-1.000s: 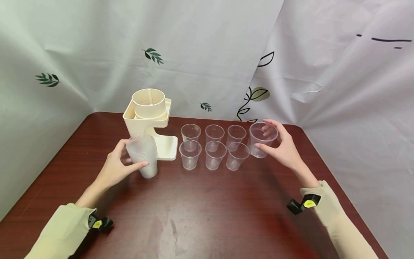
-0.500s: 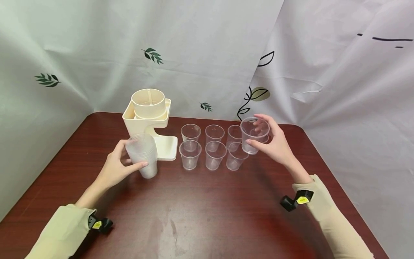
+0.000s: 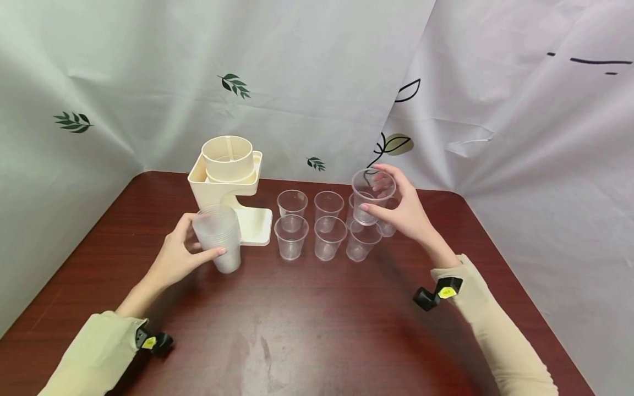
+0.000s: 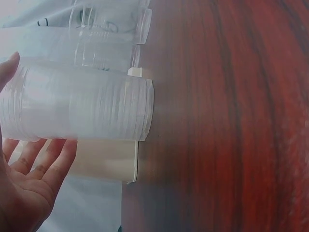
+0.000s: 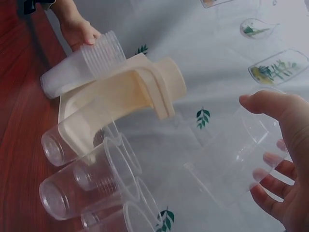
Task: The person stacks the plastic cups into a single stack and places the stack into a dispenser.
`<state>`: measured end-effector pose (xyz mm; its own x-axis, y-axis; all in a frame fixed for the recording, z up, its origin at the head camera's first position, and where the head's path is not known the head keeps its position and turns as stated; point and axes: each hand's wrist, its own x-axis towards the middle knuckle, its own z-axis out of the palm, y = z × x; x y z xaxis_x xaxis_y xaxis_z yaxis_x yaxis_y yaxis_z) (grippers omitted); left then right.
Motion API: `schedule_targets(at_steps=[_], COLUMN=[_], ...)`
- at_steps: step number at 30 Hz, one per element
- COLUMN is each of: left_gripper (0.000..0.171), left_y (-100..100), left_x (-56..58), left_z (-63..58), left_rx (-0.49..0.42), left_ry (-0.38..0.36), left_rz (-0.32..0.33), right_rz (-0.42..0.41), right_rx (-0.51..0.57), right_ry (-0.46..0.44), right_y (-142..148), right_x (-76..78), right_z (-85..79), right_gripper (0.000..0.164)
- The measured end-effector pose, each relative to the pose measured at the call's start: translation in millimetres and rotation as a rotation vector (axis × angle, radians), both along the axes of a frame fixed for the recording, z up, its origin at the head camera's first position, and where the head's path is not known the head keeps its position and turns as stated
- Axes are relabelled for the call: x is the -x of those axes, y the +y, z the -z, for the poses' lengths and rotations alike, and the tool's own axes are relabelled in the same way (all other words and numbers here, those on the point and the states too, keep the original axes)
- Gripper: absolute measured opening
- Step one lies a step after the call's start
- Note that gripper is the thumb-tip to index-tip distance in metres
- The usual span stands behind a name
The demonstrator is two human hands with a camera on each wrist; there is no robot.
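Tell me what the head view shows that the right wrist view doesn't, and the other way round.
Only the head view: the right sleeve and the black device at its cuff. Only the right wrist view: jar-like plant prints on the backdrop. Both: the left hand gripping a stack of clear cups, the right hand holding a single clear cup, the cream stand, and other clear cups on the table.

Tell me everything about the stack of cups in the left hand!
The stack of cups looks like see-through plastic, cloudy where many cups nest together. Their rims make ridges near the top, and it narrows toward the bottom. It's upright, in front of the cream stand. The left hand grips its side, thumb in front.
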<state>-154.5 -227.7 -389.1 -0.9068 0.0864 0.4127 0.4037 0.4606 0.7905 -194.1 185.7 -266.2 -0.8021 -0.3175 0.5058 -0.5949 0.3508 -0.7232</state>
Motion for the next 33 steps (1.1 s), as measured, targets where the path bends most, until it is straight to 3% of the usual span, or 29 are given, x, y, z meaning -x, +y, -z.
schedule_targets(at_steps=[24,33], left_gripper=[0.068,0.067], left_y=[-1,-2], left_x=[2.2,3.9], left_z=[-0.1,-0.5], left_rx=[0.002,-0.003], left_ry=[0.018,0.011], left_rz=[0.01,0.017], right_rz=[-0.103,-0.121], right_rx=[0.026,0.06], right_ry=[0.041,-0.026], right_y=[-41,-53], right_x=[12.4,13.3], right_z=[-11.0,-10.4], right_gripper=[0.07,0.07])
